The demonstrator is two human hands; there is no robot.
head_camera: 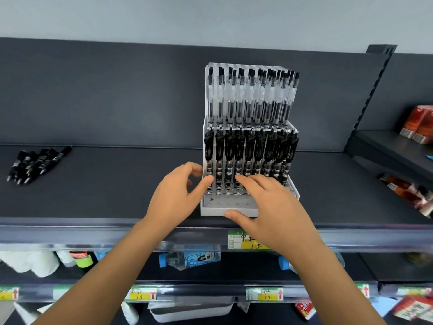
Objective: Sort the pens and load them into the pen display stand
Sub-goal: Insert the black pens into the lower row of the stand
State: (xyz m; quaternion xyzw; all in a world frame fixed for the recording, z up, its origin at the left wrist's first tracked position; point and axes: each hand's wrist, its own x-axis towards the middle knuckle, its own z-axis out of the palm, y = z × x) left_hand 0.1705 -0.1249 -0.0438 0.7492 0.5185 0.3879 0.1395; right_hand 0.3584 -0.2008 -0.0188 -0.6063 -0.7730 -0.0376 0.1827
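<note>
Several loose black pens (pixel 38 165) lie far left on the dark grey shelf (pixel 112 184), well apart from the stand. Left grip (pixel 173 198) pinches the left wall of the clear-and-white tiered plastic pen display stand (pixel 210 211). Right grip (pixel 274 207) is released, straight fingers resting on the empty near row, thumb at the base edge. Both far rows look full. Steady the stand squarely, then fetch pens and drop them upright, one per hole.
</note>
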